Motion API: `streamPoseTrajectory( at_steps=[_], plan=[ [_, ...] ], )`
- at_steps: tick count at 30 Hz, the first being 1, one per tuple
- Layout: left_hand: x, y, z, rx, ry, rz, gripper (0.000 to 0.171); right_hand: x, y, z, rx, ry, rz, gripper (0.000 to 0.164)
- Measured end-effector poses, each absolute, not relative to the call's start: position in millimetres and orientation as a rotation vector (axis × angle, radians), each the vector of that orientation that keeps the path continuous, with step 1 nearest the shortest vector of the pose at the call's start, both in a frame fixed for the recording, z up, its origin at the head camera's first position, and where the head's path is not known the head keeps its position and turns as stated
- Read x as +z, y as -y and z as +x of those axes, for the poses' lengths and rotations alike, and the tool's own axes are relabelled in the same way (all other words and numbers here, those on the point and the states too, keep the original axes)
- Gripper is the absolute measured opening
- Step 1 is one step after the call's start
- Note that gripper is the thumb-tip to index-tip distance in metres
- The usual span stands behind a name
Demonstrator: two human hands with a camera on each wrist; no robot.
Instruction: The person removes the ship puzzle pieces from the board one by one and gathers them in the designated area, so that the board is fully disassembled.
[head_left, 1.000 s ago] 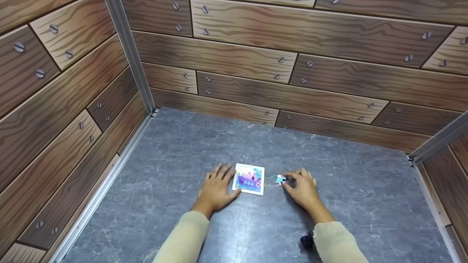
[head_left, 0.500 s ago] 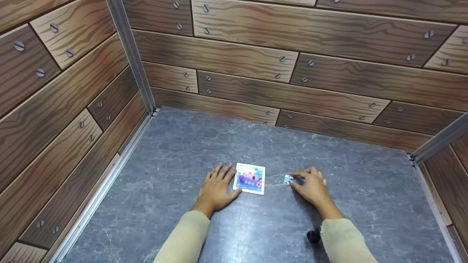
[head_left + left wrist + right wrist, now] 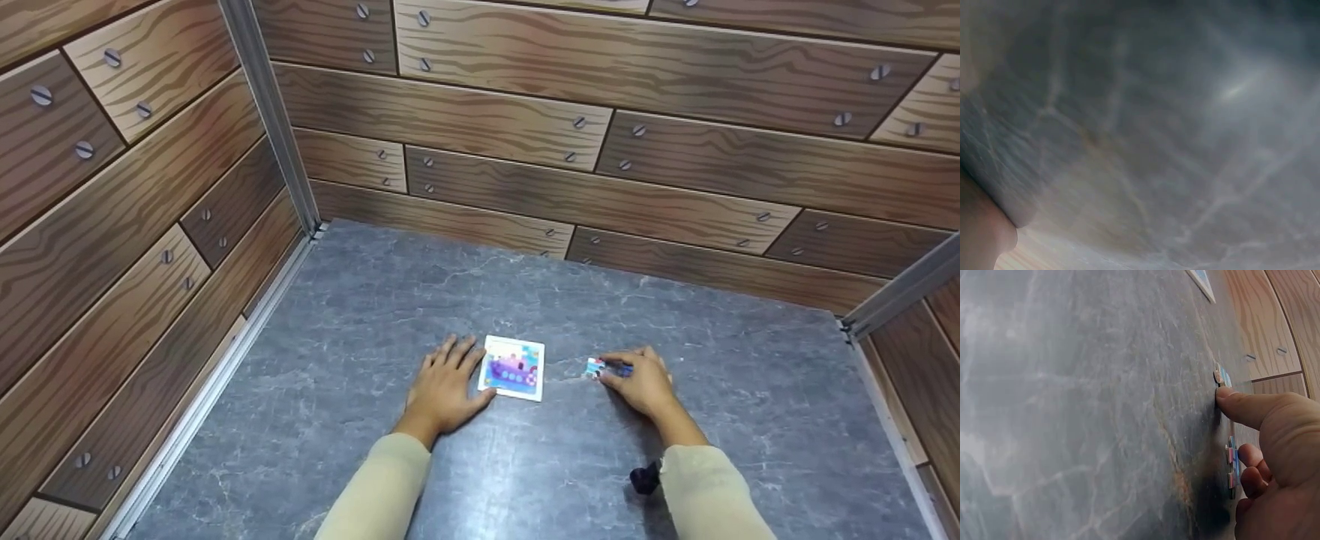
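A small square jigsaw puzzle in a white frame [image 3: 539, 371], its picture showing a purple ship, lies on the grey tabletop. My left hand [image 3: 441, 386] rests flat beside it, the fingers spread and the thumb at its lower left corner. To the right of the puzzle, my right hand [image 3: 639, 382] pinches a light blue, white and red puzzle piece [image 3: 593, 367] between thumb and forefinger, close over the table. In the right wrist view, more puzzle pieces [image 3: 1231, 464] show beneath the curled fingers. The left wrist view holds mostly blurred tabletop.
The grey marbled tabletop [image 3: 420, 292] is bounded by a wood-print back wall [image 3: 480, 112] and a left wall [image 3: 127, 247], with metal rails along the edges. A small black object [image 3: 645, 480] sits by the right sleeve.
My right hand has shifted a little to the right, away from the puzzle, with the piece still between thumb and forefinger. My left hand has stayed in place.
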State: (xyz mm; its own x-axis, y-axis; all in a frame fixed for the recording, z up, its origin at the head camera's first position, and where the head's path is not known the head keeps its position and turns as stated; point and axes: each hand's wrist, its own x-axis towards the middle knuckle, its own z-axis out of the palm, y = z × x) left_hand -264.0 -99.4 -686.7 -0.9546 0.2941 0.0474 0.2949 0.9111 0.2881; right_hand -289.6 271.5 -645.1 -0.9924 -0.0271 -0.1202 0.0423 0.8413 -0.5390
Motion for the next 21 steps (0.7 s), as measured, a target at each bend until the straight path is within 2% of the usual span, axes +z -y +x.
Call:
streamPoseTrajectory(
  at_steps=[21],
  plan=[
    [-686.9, 99.3, -263.3, -0.451, 3.08, -0.457, 0.082, -646.0, -273.1, -291.9, -0.847, -2.889, 0.026, 0.036]
  ],
)
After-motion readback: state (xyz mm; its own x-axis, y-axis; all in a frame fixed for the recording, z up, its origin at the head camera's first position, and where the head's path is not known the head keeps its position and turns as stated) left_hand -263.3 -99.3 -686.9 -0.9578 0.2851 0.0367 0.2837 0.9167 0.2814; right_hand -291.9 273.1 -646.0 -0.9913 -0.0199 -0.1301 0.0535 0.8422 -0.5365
